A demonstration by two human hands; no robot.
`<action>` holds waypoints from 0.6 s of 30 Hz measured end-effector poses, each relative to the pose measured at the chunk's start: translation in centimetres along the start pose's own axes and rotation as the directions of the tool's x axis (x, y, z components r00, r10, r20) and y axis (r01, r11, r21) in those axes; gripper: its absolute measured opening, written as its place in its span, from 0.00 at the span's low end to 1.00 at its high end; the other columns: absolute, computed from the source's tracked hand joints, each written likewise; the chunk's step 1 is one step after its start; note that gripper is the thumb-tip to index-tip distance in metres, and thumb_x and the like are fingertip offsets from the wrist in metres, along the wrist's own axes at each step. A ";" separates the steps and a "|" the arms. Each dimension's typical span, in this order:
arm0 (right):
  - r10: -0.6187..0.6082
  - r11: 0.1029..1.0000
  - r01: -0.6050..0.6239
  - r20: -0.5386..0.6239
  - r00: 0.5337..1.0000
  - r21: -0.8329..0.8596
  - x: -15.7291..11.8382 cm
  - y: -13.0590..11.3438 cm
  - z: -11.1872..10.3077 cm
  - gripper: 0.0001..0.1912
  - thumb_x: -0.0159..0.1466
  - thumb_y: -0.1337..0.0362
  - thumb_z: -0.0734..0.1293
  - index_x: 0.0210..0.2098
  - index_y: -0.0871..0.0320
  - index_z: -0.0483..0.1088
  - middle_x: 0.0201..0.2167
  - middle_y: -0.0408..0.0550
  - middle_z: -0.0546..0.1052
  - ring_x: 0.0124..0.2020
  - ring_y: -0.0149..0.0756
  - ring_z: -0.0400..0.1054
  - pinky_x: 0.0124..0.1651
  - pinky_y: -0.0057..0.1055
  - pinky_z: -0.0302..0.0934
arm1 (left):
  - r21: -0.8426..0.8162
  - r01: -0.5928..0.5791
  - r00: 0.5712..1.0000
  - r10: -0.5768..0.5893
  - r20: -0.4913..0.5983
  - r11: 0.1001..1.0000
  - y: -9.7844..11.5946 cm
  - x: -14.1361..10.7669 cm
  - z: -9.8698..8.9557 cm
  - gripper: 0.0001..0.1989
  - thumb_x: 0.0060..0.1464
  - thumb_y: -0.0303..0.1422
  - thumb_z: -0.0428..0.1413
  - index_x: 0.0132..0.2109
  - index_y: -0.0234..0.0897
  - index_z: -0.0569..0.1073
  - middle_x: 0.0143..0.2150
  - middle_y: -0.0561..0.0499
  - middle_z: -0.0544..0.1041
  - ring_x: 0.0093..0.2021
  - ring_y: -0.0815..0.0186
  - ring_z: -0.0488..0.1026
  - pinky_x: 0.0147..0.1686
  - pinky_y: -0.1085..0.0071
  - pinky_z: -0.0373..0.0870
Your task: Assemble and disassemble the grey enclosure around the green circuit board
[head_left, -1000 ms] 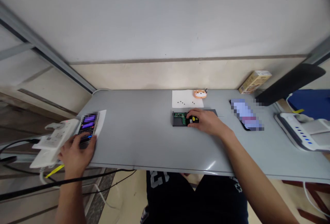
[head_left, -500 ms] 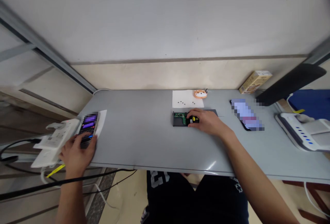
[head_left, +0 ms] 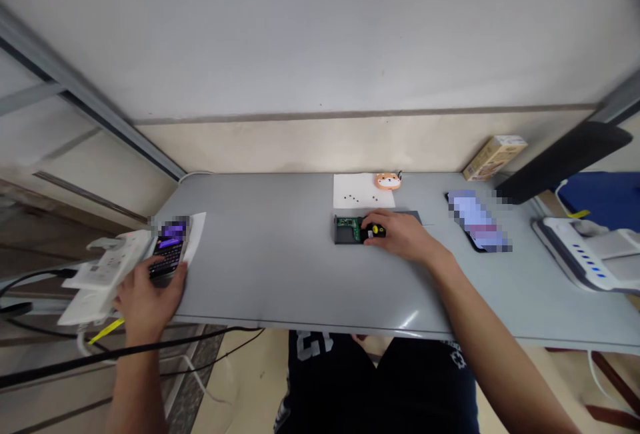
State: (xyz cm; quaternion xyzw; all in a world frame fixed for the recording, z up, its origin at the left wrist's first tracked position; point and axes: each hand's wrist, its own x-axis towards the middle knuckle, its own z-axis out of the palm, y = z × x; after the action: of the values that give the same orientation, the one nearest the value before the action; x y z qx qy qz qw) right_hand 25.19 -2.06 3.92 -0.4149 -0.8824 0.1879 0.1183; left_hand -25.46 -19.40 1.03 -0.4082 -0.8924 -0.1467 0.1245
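Note:
At the left end of the desk, my left hand (head_left: 150,294) is spread at the lower end of a smartphone (head_left: 168,257) with a lit keyboard on its screen. The thumb lies along its right edge and a finger is at its left edge. The phone rests partly on a white paper sheet (head_left: 198,231). My right hand (head_left: 400,234) curls over an opened dark electronic device (head_left: 345,239) on the desk. Its green circuit board (head_left: 349,223) shows at the left, and a black part with a yellow spot (head_left: 373,229) sits between thumb and fingers. My palm hides the rest.
Behind the device, small dark screws (head_left: 351,197) and an orange animal-faced case (head_left: 389,181) lie on white paper (head_left: 345,184). At right are another phone (head_left: 477,221), a carton (head_left: 495,157) and a white charging station (head_left: 585,261). A power strip (head_left: 107,267) and cables flank my left hand.
My left finger has drawn back from over the phone's screen to its left edge, uncovering more of the keyboard. My right hand and the device stay put.

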 end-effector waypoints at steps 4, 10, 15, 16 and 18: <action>-0.006 1.000 0.006 -0.004 1.000 0.005 0.0 0.2 0.1 0.14 0.67 0.55 0.70 0.51 0.48 0.74 0.55 0.44 0.79 0.42 0.41 0.76 0.44 0.37 0.63 | -0.013 0.050 0.999 -0.050 0.021 0.999 0.2 0.2 -0.1 0.32 0.56 0.54 0.56 0.62 0.42 0.67 0.59 0.38 0.75 0.58 0.43 0.70 0.57 0.47 0.64; -0.006 1.000 0.006 -0.010 1.000 0.012 0.0 0.1 -0.1 0.14 0.67 0.55 0.71 0.51 0.47 0.74 0.55 0.43 0.79 0.42 0.41 0.76 0.44 0.36 0.63 | -0.037 0.040 0.993 -0.044 -0.113 0.999 -0.3 -0.1 0.2 0.33 0.55 0.53 0.58 0.62 0.41 0.68 0.63 0.35 0.72 0.64 0.34 0.66 0.56 0.33 0.65; 0.001 1.000 -0.001 -0.008 1.000 0.007 -0.1 -0.3 -0.3 0.17 0.67 0.56 0.71 0.54 0.47 0.73 0.55 0.44 0.80 0.44 0.43 0.76 0.45 0.37 0.64 | -0.211 -0.402 0.892 0.328 -0.312 0.891 4.1 0.2 0.6 0.15 0.59 0.42 0.58 0.51 0.44 0.73 0.55 0.47 0.77 0.60 0.49 0.72 0.62 0.44 0.67; 0.003 1.000 -0.003 -0.014 1.000 0.006 -0.1 -0.3 -0.3 0.18 0.66 0.56 0.71 0.55 0.47 0.72 0.55 0.44 0.80 0.45 0.44 0.76 0.45 0.38 0.64 | -0.320 -0.485 0.872 0.420 -0.253 0.814 6.2 0.3 0.7 0.12 0.62 0.40 0.57 0.50 0.43 0.74 0.52 0.49 0.77 0.57 0.53 0.74 0.61 0.49 0.70; 0.006 1.000 -0.006 -0.024 1.000 0.012 -0.1 -0.3 -0.2 0.21 0.66 0.56 0.72 0.58 0.47 0.71 0.56 0.45 0.79 0.46 0.45 0.76 0.46 0.39 0.65 | -0.518 -0.534 0.822 0.553 -0.134 0.668 11.1 0.2 0.9 0.12 0.65 0.39 0.54 0.52 0.41 0.74 0.53 0.47 0.76 0.54 0.58 0.75 0.56 0.57 0.74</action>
State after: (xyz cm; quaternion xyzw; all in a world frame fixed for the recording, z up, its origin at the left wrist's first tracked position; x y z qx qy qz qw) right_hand 25.18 -2.25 4.24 -0.4190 -0.8785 0.1887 0.1308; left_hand -17.16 -11.99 2.02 -0.6754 -0.6548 -0.3381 0.0282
